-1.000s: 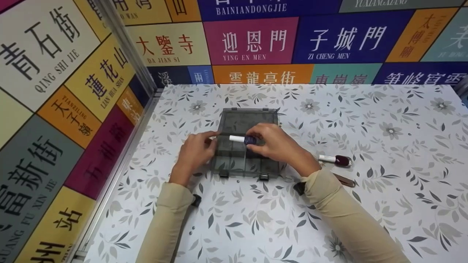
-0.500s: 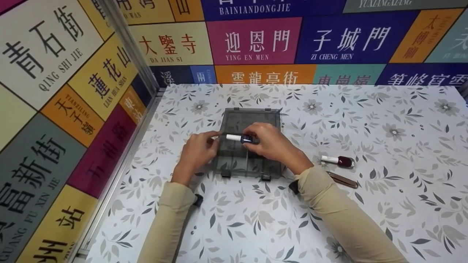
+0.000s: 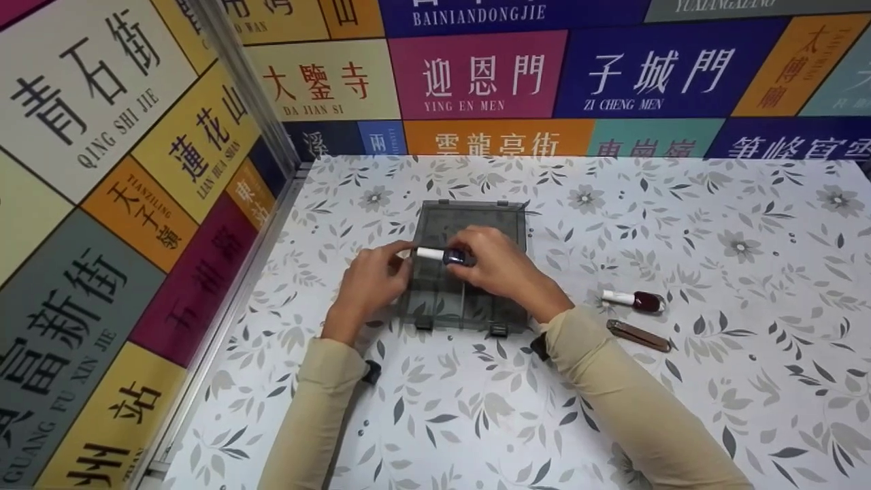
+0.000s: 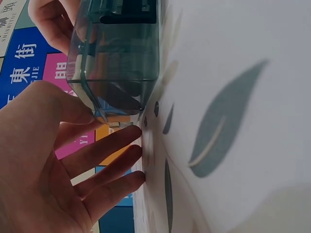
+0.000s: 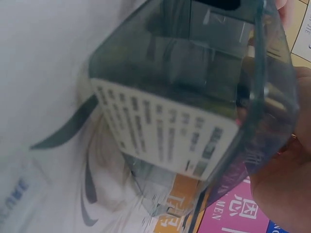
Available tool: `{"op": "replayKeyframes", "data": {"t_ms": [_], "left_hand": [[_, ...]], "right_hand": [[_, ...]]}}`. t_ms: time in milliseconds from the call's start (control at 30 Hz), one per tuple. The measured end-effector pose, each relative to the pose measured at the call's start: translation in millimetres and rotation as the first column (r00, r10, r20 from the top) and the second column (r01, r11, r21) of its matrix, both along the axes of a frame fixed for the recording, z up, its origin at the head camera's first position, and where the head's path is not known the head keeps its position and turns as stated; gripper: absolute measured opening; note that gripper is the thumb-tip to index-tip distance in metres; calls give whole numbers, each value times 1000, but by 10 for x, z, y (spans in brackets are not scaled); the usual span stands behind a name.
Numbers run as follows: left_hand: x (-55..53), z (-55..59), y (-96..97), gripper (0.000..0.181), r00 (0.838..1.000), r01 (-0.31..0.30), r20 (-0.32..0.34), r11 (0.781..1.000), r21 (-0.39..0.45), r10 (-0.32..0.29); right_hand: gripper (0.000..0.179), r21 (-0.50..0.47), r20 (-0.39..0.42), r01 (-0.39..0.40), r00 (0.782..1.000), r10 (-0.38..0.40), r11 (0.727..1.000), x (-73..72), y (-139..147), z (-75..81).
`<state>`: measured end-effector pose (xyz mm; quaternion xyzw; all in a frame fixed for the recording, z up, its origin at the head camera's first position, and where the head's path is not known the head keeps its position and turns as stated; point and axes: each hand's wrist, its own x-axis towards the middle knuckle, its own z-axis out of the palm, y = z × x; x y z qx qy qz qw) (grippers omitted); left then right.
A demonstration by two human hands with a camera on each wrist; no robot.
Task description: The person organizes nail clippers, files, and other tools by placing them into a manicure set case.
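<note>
A translucent grey box (image 3: pixel 442 306) with inner dividers lies on the table before me, its two latches toward me. My right hand (image 3: pixel 497 269) pinches a dark blue nail polish bottle (image 3: pixel 454 256) over the box, its white cap pointing left. At the box's left side is my left hand (image 3: pixel 371 282); in the left wrist view its thumb (image 4: pixel 73 104) touches the box's edge while the other fingers extend beside it, tips near the table. The right wrist view shows a white printed label (image 5: pixel 165 131) on the box's side.
Right of the box lie a dark red nail polish bottle (image 3: pixel 646 301) with a white cap and a brown nail clipper (image 3: pixel 638 335). A flower-patterned cloth (image 3: pixel 735 286) covers the table. Colourful sign panels (image 3: pixel 476 75) stand behind and to the left.
My right hand has shifted left across the box with the dark blue nail polish bottle, and its sleeve has uncovered the nail clipper. My left hand stays at the box's side.
</note>
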<state>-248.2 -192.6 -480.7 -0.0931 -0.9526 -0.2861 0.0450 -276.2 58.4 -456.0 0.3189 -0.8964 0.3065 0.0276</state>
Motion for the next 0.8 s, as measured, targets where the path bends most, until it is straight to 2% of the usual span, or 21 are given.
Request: {"op": "replayKeyframes", "data": {"t_ms": [333, 567, 800], "left_hand": [[-3, 14, -1, 39, 1000, 8, 15, 1000, 8, -8], [-5, 20, 5, 38, 1000, 9, 13, 1000, 3, -9], [-3, 21, 17, 37, 1000, 0, 18, 1000, -12, 0]], "right_hand": [[35, 33, -16, 9, 1000, -8, 999, -8, -78, -1], [30, 55, 3, 14, 1000, -14, 998, 4, -121, -16], [29, 44, -24, 2, 1000, -1, 999, 7, -101, -39]]}}
